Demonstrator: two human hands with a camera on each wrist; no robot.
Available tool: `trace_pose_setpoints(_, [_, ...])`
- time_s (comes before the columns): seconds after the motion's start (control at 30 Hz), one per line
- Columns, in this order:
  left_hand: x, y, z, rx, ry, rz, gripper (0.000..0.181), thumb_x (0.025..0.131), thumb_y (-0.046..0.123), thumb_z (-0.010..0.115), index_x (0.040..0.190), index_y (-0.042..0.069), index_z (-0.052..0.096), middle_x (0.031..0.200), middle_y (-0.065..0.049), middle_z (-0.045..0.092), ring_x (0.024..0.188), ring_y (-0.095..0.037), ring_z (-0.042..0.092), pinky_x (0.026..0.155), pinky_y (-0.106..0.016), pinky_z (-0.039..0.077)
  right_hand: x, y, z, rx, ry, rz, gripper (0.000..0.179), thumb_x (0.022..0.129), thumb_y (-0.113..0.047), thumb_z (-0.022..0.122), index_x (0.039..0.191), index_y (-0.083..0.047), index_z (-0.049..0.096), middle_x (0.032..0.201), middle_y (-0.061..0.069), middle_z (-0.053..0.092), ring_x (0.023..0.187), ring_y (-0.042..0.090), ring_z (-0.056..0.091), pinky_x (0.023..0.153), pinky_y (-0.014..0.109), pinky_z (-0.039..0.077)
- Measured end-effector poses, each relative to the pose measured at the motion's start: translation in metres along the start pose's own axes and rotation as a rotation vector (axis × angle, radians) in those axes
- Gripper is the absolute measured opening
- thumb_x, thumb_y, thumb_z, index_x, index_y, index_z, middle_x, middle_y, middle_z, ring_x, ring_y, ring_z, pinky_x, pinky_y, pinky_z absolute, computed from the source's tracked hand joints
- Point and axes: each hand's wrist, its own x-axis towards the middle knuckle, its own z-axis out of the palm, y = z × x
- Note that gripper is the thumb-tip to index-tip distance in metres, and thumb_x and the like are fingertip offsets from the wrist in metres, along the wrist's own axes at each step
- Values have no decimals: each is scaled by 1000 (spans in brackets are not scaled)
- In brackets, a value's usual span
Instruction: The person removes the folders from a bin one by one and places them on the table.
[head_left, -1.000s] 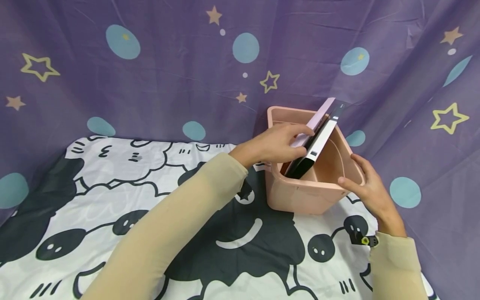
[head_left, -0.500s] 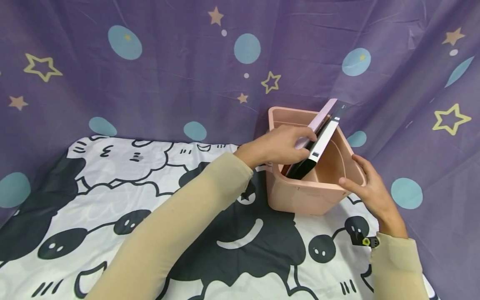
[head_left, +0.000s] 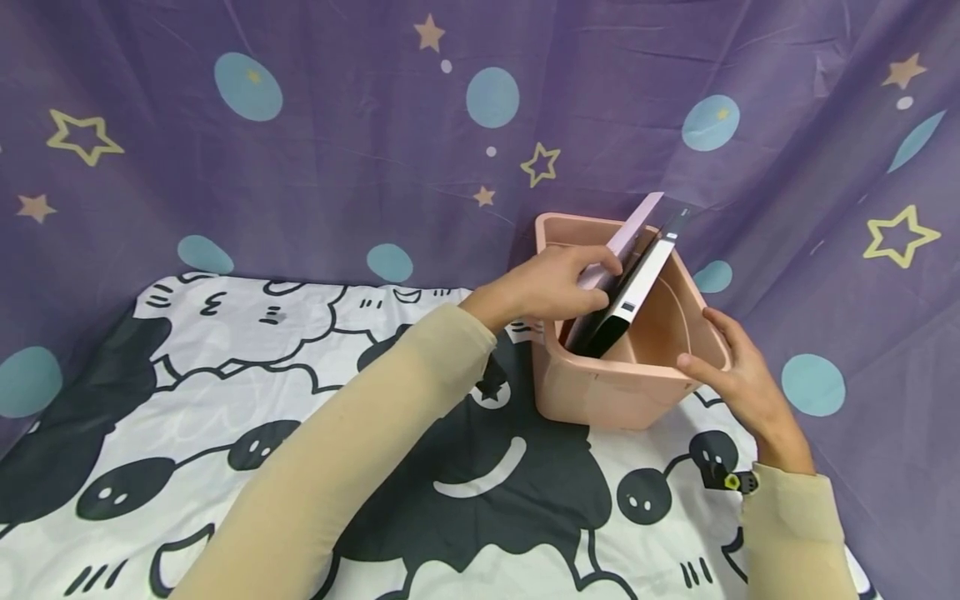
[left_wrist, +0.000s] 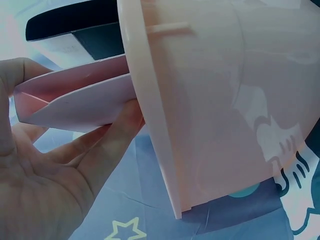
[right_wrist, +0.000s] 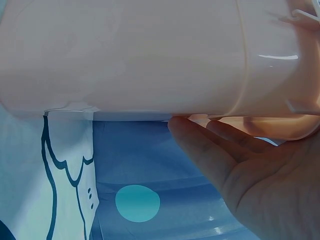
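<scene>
A pink plastic bin [head_left: 600,398] stands at the right against the curtain. Two flat things lean in it: a thin lilac-pink box or sleeve [head_left: 636,223] and a black-and-white box [head_left: 645,279]. My left hand [head_left: 543,287] reaches over the bin's left side and grips the lilac sleeve. In the left wrist view the sleeve [left_wrist: 85,102] is between thumb and fingers and shows a gap along its edge; its lower part is hidden in the bin. My right hand [head_left: 738,383] holds the bin's right rim, its fingers against the outer wall [right_wrist: 125,60] in the right wrist view.
A black-and-white cartoon sheet [head_left: 480,492] covers the surface under the bin. Close behind and to the right hangs a purple curtain [head_left: 322,150] with stars and blue dots. Inside the bin, its bare right part [head_left: 663,329] shows beside the black-and-white box.
Over the last half second my left hand shifts slightly left with the lilac sleeve, widening the gap to the black-and-white box. My right hand stays on the rim.
</scene>
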Motion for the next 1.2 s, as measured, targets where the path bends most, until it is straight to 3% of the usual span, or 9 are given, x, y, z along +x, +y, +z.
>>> trace_pose_setpoints(0.23, [-1,-8,-3,-52,21,17,36,89,24,58,125,23,57,123,1,56,98,-16,52,81,-27,44,-1,-2,0,-5,2,19,83,86,-20,68,152,-12,19,140,20,36,110,26,45,77,11,41])
trace_pose_setpoints(0.4, [-2,-11,-6,-112,-3,10,34,88,20,58,122,20,55,117,-3,56,78,-18,58,65,-28,49,0,-1,0,-8,7,11,83,86,-20,68,152,-12,19,140,21,37,110,25,46,77,11,41])
trace_pose_setpoints(0.53, [3,-7,-14,-134,-92,-10,30,87,15,57,117,14,51,110,-9,54,64,-21,60,56,-32,53,-1,-1,1,-7,6,-1,83,86,-19,68,152,-10,19,140,22,37,109,26,46,77,12,41])
trace_pose_setpoints(0.63, [8,-1,-20,-148,-176,-57,31,87,12,56,117,13,47,110,-12,51,66,-24,62,57,-37,56,0,-1,1,-9,8,9,83,86,-20,69,152,-12,20,140,20,37,109,25,46,76,12,41])
trace_pose_setpoints(0.73, [12,2,-23,-135,-221,-100,38,88,12,57,124,14,45,115,-12,48,74,-26,63,58,-38,57,1,-2,1,-7,6,13,83,86,-20,69,152,-12,20,140,19,38,109,24,46,77,12,42])
trace_pose_setpoints(0.87, [17,2,-22,-75,-202,-91,43,87,13,58,129,14,45,118,-10,49,84,-24,60,57,-35,56,2,-2,1,1,1,-7,83,86,-18,69,152,-10,19,139,21,37,107,23,47,77,12,42])
trace_pose_setpoints(1.2, [17,4,-17,29,-169,-98,29,89,19,56,118,20,50,111,-6,53,76,-20,61,57,-31,55,1,-1,1,19,-1,-16,82,86,-15,68,152,-7,19,138,23,38,105,19,48,76,11,43])
